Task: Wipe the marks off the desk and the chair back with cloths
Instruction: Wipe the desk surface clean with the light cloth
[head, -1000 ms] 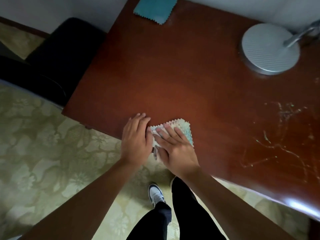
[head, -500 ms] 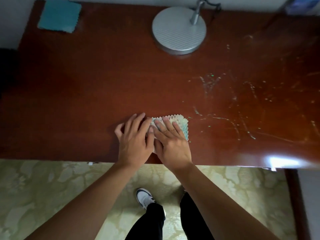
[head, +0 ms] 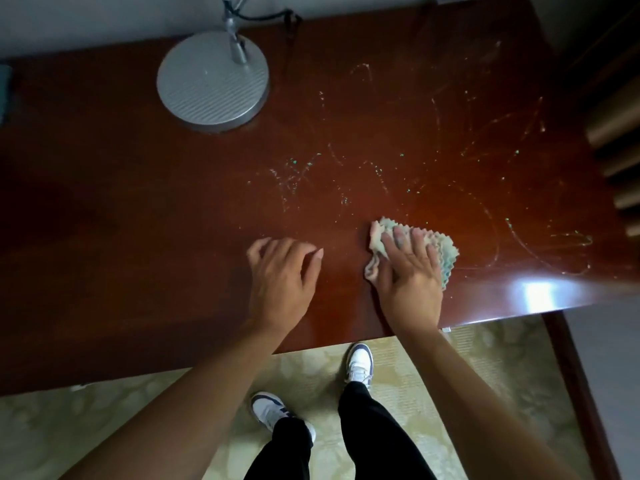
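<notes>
Two hands: both over the glossy red-brown wooden desk (head: 138, 220), near its front edge.
Left hand (head: 282, 282): one, fingers loosely spread and relaxed, holding nothing.
Round ribbed silver lamp base (head: 212, 79): one, at the back left.
Pale scribbled marks with green flecks (head: 381, 174): many, across the middle and right of the desk.
Right hand (head: 410, 282): one, fingers straight, pressing flat on the cloth.
Crumpled pastel green-and-pink zigzag-edged cloth (head: 440, 245): one, bunched, lying on the desk beside the marks.
</notes>
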`<state>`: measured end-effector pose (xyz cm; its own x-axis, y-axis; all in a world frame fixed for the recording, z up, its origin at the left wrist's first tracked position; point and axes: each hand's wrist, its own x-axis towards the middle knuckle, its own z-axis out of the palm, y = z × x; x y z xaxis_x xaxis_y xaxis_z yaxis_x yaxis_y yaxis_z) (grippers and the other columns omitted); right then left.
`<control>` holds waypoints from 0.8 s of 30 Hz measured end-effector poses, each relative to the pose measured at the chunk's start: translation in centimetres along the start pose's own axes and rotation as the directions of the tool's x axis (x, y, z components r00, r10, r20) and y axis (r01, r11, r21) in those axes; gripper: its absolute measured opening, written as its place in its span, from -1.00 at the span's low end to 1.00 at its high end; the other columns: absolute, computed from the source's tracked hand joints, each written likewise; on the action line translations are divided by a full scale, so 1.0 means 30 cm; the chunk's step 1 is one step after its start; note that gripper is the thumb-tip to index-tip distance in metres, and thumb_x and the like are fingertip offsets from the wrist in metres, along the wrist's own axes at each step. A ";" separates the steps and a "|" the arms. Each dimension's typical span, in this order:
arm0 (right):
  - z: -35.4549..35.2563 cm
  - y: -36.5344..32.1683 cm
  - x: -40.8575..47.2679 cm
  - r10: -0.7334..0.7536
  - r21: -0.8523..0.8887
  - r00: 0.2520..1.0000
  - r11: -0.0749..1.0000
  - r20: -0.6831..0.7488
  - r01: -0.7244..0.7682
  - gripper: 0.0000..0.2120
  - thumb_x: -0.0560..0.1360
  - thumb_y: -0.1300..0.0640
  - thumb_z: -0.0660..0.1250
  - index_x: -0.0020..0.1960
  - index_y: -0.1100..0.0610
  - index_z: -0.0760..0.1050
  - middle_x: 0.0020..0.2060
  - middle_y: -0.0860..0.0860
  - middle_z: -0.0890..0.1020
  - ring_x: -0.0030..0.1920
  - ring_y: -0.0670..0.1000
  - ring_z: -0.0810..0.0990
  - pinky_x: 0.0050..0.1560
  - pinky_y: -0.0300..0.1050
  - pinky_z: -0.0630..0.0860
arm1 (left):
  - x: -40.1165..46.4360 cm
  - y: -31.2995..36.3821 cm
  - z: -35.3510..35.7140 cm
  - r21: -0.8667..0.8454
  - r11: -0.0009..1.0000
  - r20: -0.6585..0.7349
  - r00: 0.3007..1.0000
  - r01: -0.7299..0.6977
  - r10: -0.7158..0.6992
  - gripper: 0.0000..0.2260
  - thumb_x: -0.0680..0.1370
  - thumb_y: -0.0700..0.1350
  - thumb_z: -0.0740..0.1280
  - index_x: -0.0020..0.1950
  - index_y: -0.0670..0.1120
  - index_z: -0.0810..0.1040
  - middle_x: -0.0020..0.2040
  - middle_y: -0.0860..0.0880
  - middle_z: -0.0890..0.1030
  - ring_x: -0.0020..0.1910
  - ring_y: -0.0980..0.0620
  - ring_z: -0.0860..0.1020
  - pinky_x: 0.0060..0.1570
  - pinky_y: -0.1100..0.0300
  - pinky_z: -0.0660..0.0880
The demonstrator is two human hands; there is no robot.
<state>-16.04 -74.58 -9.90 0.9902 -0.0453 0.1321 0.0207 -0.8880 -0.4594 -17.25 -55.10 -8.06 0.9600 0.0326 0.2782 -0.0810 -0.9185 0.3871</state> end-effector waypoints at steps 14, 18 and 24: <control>0.211 -0.546 -0.258 -0.488 -0.051 0.786 0.837 0.379 0.544 -0.55 0.54 -0.04 0.19 0.39 0.05 0.47 0.42 -0.01 0.44 0.48 0.11 0.30 0.45 0.14 0.29 | -0.098 -0.369 -0.202 0.120 0.972 -0.062 0.979 0.201 -0.195 -0.88 0.54 -0.16 0.38 -0.04 -0.12 0.71 -0.06 -0.05 0.71 -0.09 -0.11 0.63 0.17 0.05 0.35; 0.293 -0.633 -0.113 -0.450 -0.050 0.788 0.856 0.420 0.515 -0.48 0.57 -0.06 0.23 0.50 0.05 0.30 0.50 0.01 0.31 0.55 0.11 0.14 0.55 0.13 0.00 | -0.071 -0.441 -0.219 0.049 0.961 -0.054 0.961 0.273 -0.271 -0.78 0.57 -0.19 0.34 0.16 -0.19 0.68 0.22 -0.14 0.64 0.21 -0.17 0.58 0.37 -0.03 0.37; 0.229 -0.453 -0.150 -0.170 -0.039 0.984 0.984 0.056 0.172 -0.67 0.57 0.11 0.28 0.32 0.11 0.54 0.39 0.06 0.47 0.49 0.15 0.30 0.47 0.16 0.24 | -0.086 -0.518 -0.178 0.121 0.980 0.034 0.986 0.156 -0.162 -0.69 0.61 -0.10 0.24 0.31 -0.12 0.60 0.38 -0.08 0.53 0.44 -0.12 0.42 0.43 -0.17 0.28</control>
<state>-19.84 -59.15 -10.28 0.9785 0.1318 0.1589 0.1853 -0.8996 -0.3955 -19.90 -38.82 -10.10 0.9690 0.1672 0.1819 0.1033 -0.9430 0.3165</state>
